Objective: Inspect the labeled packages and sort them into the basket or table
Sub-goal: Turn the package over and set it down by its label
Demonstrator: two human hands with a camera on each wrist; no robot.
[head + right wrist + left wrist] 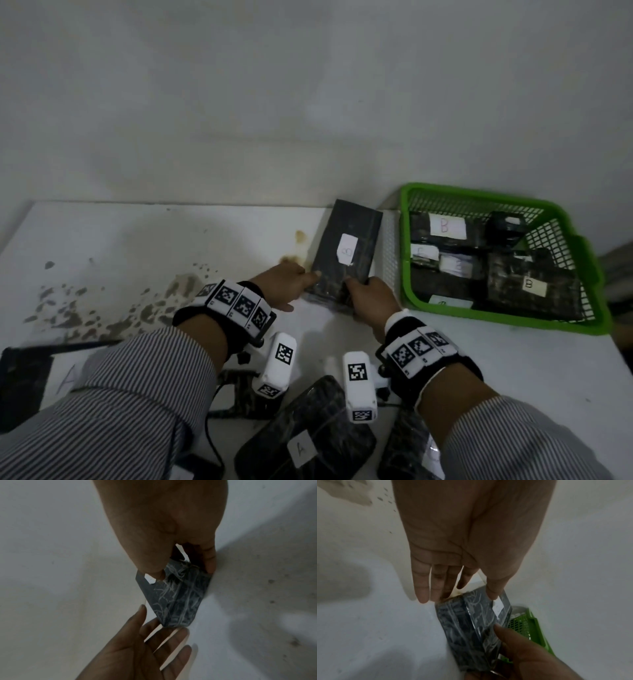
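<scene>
Head view: package [346,250] between both hands.

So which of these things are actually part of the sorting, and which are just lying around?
Part of the job:
- held package, label B, pinched by right hand, left hand touching its edge
- green basket holding B packages
- package marked A on the table

Just lying about:
- black cable
- stains on the table

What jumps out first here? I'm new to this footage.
A dark package with a white label, held up at the table's far edge by the right hand, the left hand touching it. Right of it, a green basket already holds several labeled packages.
</scene>
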